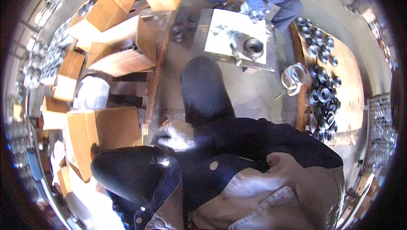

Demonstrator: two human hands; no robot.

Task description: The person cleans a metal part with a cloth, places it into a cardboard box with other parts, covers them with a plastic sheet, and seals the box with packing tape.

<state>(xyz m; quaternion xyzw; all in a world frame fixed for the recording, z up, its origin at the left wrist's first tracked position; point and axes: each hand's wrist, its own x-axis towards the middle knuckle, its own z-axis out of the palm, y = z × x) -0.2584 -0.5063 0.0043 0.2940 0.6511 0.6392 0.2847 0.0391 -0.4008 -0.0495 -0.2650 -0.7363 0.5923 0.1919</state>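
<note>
My right arm [254, 138], in a dark sleeve, reaches leftward across my lap. My right hand [181, 135], in a pale glove with darker grey parts, is between my dark-trousered knees and is smeared by motion. Whether its fingers are closed on anything cannot be made out. Of my left arm, a dark sleeve [115, 202] shows at the lower left. A small pale patch [163, 161] beside my left knee may be part of my left hand; its fingers are hidden. Nearest to the hands is an open cardboard box [112, 124].
Ahead, a low stand bears a white sheet [218, 39] and a black ring-shaped part [253, 48]. A co-worker's gloved hand [256, 13] is behind it. At right, a wooden board [349, 98] holds many black parts beside a clear container [293, 79]. Cardboard boxes [127, 56] stand on pallets at left.
</note>
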